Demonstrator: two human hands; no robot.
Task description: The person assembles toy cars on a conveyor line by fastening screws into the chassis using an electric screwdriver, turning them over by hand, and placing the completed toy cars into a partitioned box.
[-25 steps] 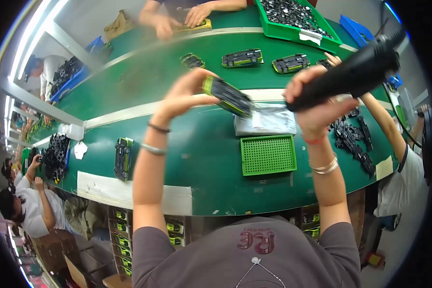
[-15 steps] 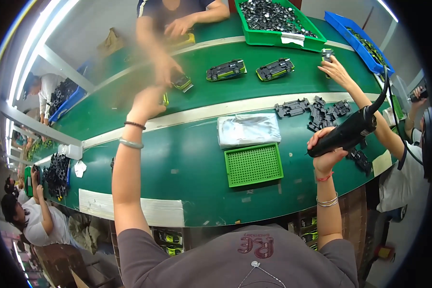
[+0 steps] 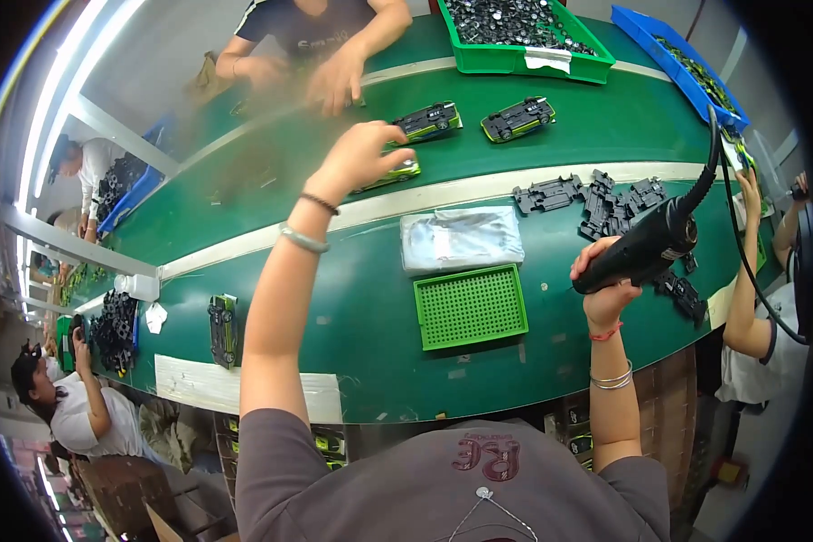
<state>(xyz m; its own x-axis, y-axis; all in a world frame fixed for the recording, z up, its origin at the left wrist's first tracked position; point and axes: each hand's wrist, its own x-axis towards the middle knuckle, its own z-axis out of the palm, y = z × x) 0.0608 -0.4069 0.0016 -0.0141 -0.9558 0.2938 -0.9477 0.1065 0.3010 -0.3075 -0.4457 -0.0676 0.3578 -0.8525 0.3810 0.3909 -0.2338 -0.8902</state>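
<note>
My left hand [image 3: 359,161] reaches over the green belt, thumb and fingers apart. Its fingertips are beside an upturned toy car [image 3: 429,120] with a black underside and yellow-green body. Partly under the hand lies another yellow-green toy car [image 3: 396,175]; I cannot tell whether the hand touches it. My right hand [image 3: 608,287] is wrapped round a black power screwdriver [image 3: 637,257], its cable rising at the upper right. Near the screwdriver lie several black car chassis [image 3: 601,206]. A third upturned toy car [image 3: 518,119] rests farther right on the belt.
A green perforated tray [image 3: 471,307] and a wrapped packet [image 3: 462,239] lie between my arms. One toy car [image 3: 222,331] is left of my forearm. Across the belt, a person's hands [image 3: 336,81] work near a green bin of small dark parts [image 3: 524,59]. A blue bin [image 3: 682,68] stands far right.
My left hand has moved right and away from me, toward the upturned cars. The opposite person's hands have drawn back. The reaching arm at the right has withdrawn from the belt.
</note>
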